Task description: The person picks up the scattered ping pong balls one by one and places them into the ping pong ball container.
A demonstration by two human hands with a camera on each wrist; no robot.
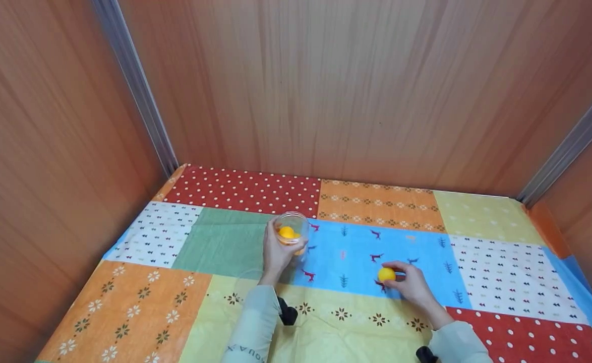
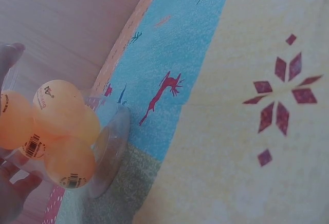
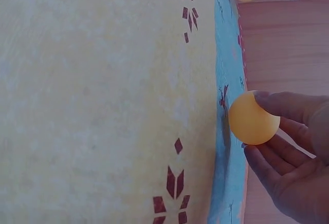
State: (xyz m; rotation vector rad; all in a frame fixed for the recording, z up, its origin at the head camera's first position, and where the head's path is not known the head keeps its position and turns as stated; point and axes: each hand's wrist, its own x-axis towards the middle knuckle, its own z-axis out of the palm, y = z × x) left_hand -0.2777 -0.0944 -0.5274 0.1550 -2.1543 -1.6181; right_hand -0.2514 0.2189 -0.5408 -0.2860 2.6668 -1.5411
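Observation:
In the head view my left hand (image 1: 277, 256) grips a clear plastic jar (image 1: 292, 218) near the middle of the table. Several orange ping-pong balls (image 1: 286, 232) lie inside it. The left wrist view shows printed marks on those ping-pong balls (image 2: 59, 106) through the jar's see-through wall (image 2: 117, 142). Off to the right, my right hand (image 1: 413, 285) pinches a single yellow-orange ping-pong ball (image 1: 386, 274) between thumb and fingers, over the blue patch of the cloth. That same ball (image 3: 253, 119) fills the fingertips in the right wrist view.
A patchwork tablecloth (image 1: 200, 312) covers the table. Wood-grain panels (image 1: 336, 91) wall it in at the back and both sides, with metal posts (image 1: 137, 91) at the corners. Beside my left forearm lies a faint clear round outline (image 1: 243, 278), perhaps a lid.

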